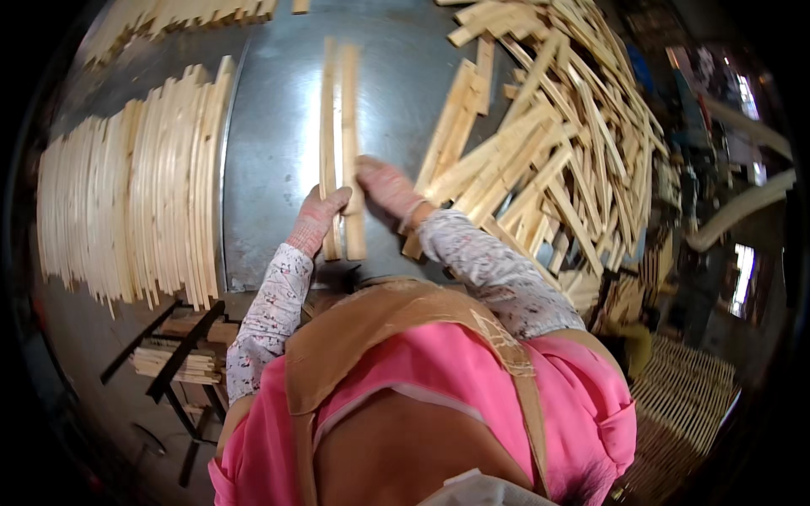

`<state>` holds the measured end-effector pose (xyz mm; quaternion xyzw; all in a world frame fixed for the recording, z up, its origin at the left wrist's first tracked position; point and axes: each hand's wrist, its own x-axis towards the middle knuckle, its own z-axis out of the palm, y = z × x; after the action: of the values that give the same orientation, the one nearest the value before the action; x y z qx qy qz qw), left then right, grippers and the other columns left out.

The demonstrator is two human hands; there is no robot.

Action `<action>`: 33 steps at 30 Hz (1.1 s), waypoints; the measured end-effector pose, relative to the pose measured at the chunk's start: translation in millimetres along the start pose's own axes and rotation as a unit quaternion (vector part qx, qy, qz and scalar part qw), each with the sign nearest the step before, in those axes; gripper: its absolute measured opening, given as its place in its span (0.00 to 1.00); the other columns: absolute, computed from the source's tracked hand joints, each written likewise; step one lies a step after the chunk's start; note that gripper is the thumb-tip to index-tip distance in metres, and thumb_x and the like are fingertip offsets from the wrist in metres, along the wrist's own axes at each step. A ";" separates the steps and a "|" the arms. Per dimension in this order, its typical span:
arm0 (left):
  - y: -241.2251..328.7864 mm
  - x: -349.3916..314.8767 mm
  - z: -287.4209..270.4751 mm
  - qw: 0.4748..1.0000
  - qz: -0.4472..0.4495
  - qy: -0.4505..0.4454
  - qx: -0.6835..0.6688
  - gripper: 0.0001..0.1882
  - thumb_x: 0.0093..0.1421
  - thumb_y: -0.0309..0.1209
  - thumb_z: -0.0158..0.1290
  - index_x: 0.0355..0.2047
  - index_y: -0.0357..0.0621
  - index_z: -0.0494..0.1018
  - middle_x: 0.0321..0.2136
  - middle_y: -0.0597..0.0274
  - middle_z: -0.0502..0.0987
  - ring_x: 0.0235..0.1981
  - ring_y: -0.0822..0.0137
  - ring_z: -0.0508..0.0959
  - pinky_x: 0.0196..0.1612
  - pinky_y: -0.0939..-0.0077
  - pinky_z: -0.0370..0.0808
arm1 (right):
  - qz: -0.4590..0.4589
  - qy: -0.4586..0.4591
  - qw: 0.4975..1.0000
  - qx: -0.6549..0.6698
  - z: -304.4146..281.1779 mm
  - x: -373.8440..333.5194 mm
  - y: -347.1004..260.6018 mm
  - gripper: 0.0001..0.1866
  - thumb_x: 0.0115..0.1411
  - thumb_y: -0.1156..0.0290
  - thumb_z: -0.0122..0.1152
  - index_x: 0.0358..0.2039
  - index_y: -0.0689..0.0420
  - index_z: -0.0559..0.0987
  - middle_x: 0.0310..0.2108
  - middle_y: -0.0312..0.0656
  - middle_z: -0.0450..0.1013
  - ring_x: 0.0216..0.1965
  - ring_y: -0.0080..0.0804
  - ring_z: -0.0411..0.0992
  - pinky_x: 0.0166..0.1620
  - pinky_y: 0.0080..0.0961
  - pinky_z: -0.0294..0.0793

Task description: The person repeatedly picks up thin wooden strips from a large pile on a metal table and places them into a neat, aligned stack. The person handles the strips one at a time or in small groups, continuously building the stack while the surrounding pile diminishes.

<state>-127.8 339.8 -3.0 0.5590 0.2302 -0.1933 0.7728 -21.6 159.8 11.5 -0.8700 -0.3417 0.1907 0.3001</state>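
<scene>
Two pale wooden strips lie side by side lengthwise on the grey metal tabletop point(274, 169), with a narrow bright gap between them. My left hand point(314, 221), in a pinkish glove, is closed around the near part of the left wooden strip point(329, 110), its thumb reaching toward the other one. At the outer edge of the right wooden strip point(350, 110) is my right hand point(386, 187), gloved the same way and slightly blurred. Its fingers are bent against that strip, which is also a little smeared; the fingertips are partly hidden.
To the left, a row of wooden strips point(131, 194) lies closely packed. A loose heap of strips point(540, 152) covers the right side, some ends close to my right forearm. More strips point(181, 17) lie at the far left. Below the table's left edge stands a black metal frame point(186, 354).
</scene>
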 end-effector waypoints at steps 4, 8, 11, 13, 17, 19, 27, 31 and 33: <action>-18.7 -14.1 6.3 0.967 0.042 0.177 0.179 0.42 0.60 0.42 0.68 0.66 0.30 0.64 0.46 0.44 0.84 0.46 0.55 0.85 0.51 0.65 0.82 | 0.046 0.028 0.996 0.072 38.8 3.6 -39.4 0.17 0.69 0.73 0.55 0.56 0.60 0.82 0.58 0.52 0.77 0.52 0.50 0.79 0.60 0.34 0.79; -9.4 -32.5 -13.0 0.961 0.031 0.191 0.196 0.41 0.59 0.34 0.62 0.69 0.29 0.59 0.50 0.38 0.82 0.50 0.51 0.85 0.54 0.61 0.81 | 0.100 0.032 0.988 0.118 61.4 19.2 -32.3 0.13 0.68 0.71 0.57 0.51 0.60 0.81 0.53 0.52 0.76 0.50 0.52 0.78 0.56 0.37 0.80; -19.9 -44.4 -32.6 0.940 0.054 0.207 0.265 0.37 0.60 0.33 0.60 0.66 0.28 0.63 0.50 0.40 0.82 0.48 0.49 0.84 0.53 0.60 0.80 | 0.047 -0.022 0.998 0.025 66.2 20.0 -57.9 0.14 0.69 0.69 0.56 0.51 0.58 0.81 0.38 0.51 0.79 0.40 0.49 0.78 0.49 0.38 0.79; -12.9 -60.3 -36.8 0.943 0.045 0.219 0.246 0.39 0.60 0.34 0.65 0.67 0.30 0.63 0.50 0.41 0.83 0.48 0.48 0.85 0.54 0.60 0.80 | 0.115 -0.102 0.968 0.197 71.2 26.5 -75.4 0.14 0.73 0.67 0.54 0.53 0.57 0.81 0.38 0.48 0.81 0.36 0.42 0.79 0.45 0.35 0.80; -16.0 -94.7 -50.2 0.937 0.047 0.297 0.176 0.47 0.56 0.38 0.72 0.69 0.34 0.62 0.48 0.44 0.83 0.48 0.49 0.85 0.55 0.60 0.81 | 0.055 -0.179 0.905 0.383 81.4 24.0 -133.0 0.15 0.74 0.64 0.52 0.52 0.53 0.83 0.42 0.46 0.82 0.42 0.39 0.80 0.49 0.33 0.81; -22.8 -99.6 -55.3 0.885 0.026 0.347 0.311 0.41 0.55 0.39 0.72 0.64 0.34 0.67 0.46 0.44 0.83 0.48 0.47 0.85 0.56 0.58 0.81 | -0.012 -0.161 0.938 0.306 92.5 23.8 -139.6 0.17 0.69 0.59 0.58 0.50 0.53 0.84 0.40 0.48 0.80 0.43 0.48 0.80 0.49 0.37 0.81; -1.9 -109.1 -3.5 0.733 -0.060 0.379 0.562 0.32 0.54 0.46 0.68 0.51 0.35 0.77 0.49 0.42 0.78 0.50 0.43 0.81 0.56 0.50 0.78 | 0.087 -0.063 0.971 0.215 42.4 -40.9 -108.2 0.24 0.72 0.53 0.54 0.58 0.55 0.82 0.62 0.53 0.78 0.59 0.54 0.77 0.65 0.37 0.74; -25.3 -99.1 -10.8 0.725 0.026 0.392 0.566 0.35 0.60 0.48 0.64 0.58 0.34 0.73 0.52 0.38 0.77 0.52 0.39 0.80 0.58 0.48 0.77 | 0.143 0.097 0.973 0.154 -13.4 -103.5 -52.0 0.31 0.69 0.53 0.58 0.67 0.57 0.77 0.61 0.56 0.78 0.62 0.57 0.74 0.66 0.43 0.73; -17.3 -106.2 -22.0 0.768 -0.007 0.378 0.517 0.38 0.63 0.48 0.61 0.65 0.33 0.68 0.54 0.36 0.77 0.53 0.37 0.80 0.60 0.46 0.76 | 0.183 0.244 0.935 0.179 -35.9 -140.0 13.7 0.28 0.71 0.62 0.62 0.69 0.58 0.75 0.62 0.55 0.77 0.63 0.52 0.75 0.67 0.41 0.74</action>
<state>-227.5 360.0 38.4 0.9003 0.3733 -0.0616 0.2154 -92.8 38.4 47.1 -0.8692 -0.0535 0.0816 0.4847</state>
